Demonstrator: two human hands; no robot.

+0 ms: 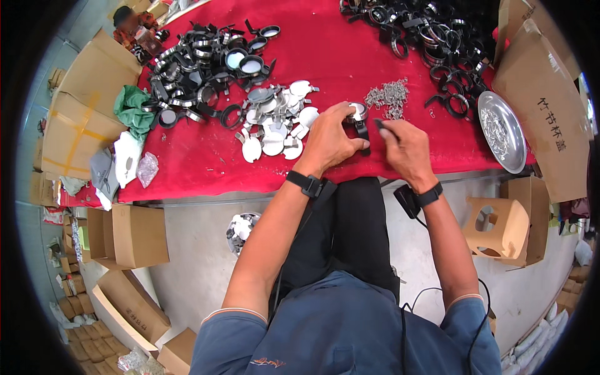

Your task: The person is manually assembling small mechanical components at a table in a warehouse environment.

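My left hand point(330, 139) is closed round a black cup lid point(361, 129) with a shiny metal rim, keeping it just above the red cloth near the table's front edge. Thumb and forefinger of my right hand point(407, 149) pinch a small black piece point(379, 124) close to the lid's right side; its exact kind is too small to make out. Left of my left hand lies a heap of white and grey discs with tabs point(273, 142). Just beyond my hands sits a small pile of bent metal wire clips point(389, 97).
Black lids with metal rims point(200, 69) are heaped at the back left, black rings point(440, 47) at the back right. A round steel tray point(502, 132) of wire clips leans at the right edge by a carton point(547, 106). A tan stool point(497, 228) stands below.
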